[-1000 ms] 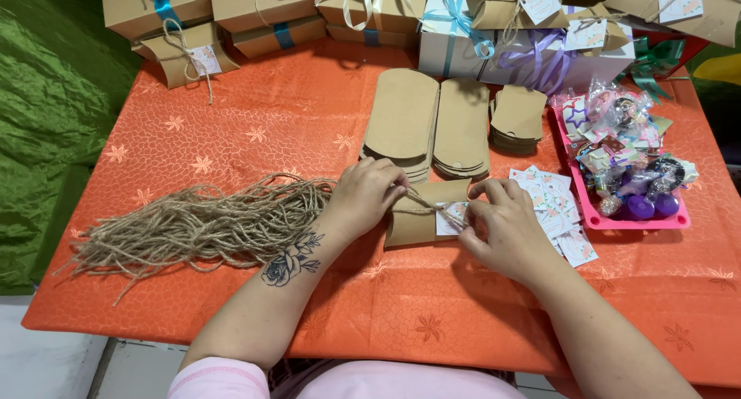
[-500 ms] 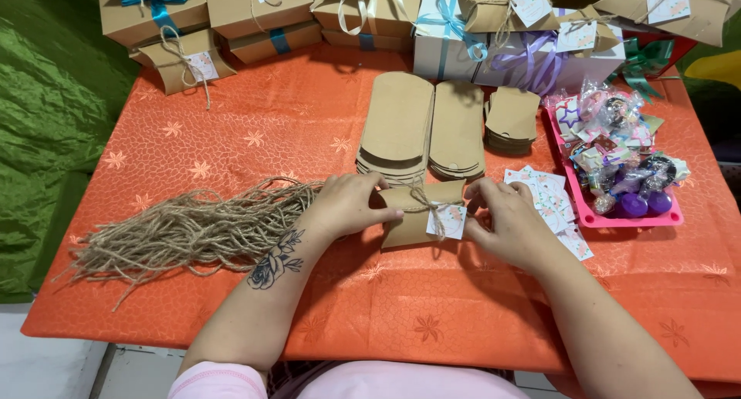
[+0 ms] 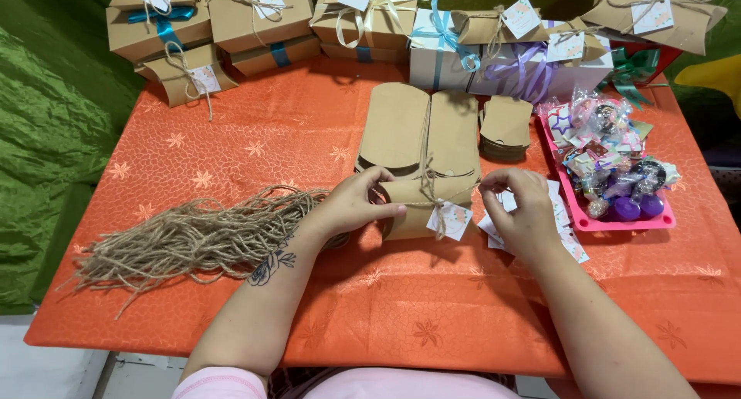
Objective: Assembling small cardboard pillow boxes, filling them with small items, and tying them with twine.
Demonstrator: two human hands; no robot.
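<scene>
Hands [image 3: 355,206] on twine-tied kraft pillow box [image 3: 413,210]

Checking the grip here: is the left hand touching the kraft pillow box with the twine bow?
Touching. The head view shows the left hand with fingertips pressed on the pillow box.

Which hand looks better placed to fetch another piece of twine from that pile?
Probably the left hand: the twine pile lies just beside its wrist, while the right hand sits across the kraft pillow box, holding the string end.
</scene>
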